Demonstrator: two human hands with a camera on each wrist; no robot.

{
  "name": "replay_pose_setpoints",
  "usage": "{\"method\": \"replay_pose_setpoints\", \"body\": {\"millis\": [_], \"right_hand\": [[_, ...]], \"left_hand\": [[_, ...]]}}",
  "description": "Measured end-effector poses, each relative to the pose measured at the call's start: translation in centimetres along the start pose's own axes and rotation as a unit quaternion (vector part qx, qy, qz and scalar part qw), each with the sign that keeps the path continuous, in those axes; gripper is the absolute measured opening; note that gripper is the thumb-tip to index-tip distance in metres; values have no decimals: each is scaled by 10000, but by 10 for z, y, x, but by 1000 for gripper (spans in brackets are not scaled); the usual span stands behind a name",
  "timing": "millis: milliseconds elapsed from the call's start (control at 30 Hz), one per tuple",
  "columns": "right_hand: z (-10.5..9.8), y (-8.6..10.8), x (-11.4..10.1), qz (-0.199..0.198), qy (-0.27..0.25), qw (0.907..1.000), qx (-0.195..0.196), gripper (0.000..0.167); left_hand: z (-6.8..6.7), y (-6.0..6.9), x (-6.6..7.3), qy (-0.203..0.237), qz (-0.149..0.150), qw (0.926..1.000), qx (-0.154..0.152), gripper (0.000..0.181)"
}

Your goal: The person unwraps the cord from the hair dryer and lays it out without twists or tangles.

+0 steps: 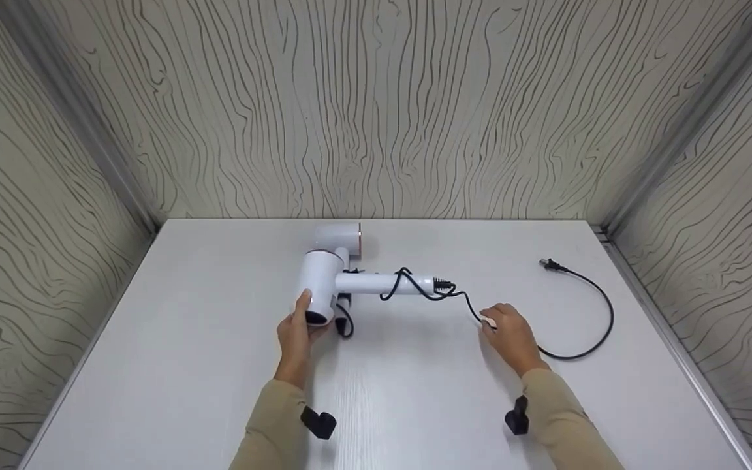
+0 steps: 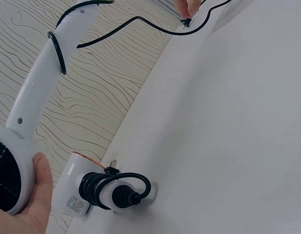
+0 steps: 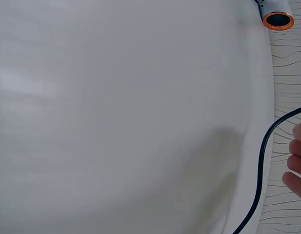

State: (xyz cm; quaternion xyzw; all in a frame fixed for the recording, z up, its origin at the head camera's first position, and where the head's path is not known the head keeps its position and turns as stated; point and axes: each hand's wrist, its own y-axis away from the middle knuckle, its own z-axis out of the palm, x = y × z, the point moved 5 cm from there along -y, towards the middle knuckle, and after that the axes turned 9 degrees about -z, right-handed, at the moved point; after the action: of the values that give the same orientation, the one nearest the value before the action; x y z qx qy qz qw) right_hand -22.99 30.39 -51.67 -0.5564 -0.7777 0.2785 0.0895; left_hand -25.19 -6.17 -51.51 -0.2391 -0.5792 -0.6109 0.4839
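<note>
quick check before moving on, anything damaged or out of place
Nothing looks damaged or spilled. One untidy bit: the cord of the held hair dryer crosses its handle in loose loops, while the other dryer has a neater coil.

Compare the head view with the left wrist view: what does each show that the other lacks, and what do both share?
Only the head view shows both tan sleeves, each with a black device.
Only the left wrist view shows the sticker on the resting hair dryer.
Both show that dryer, the held hair dryer, its cord, the left hand and right hand.
</note>
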Motion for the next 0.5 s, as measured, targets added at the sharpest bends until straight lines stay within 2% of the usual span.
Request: {"method": "replay_pose_setpoints", "body": {"millis": [300, 500], "right_hand": [[-10, -18, -18, -269, -192, 9979, 553, 20], [-14, -27, -27, -242, -257, 9964, 764, 23]], "left_hand": [[1, -1, 0, -85, -39, 9999, 52, 74], [1, -2, -1, -53, -76, 9999, 103, 74]]}}
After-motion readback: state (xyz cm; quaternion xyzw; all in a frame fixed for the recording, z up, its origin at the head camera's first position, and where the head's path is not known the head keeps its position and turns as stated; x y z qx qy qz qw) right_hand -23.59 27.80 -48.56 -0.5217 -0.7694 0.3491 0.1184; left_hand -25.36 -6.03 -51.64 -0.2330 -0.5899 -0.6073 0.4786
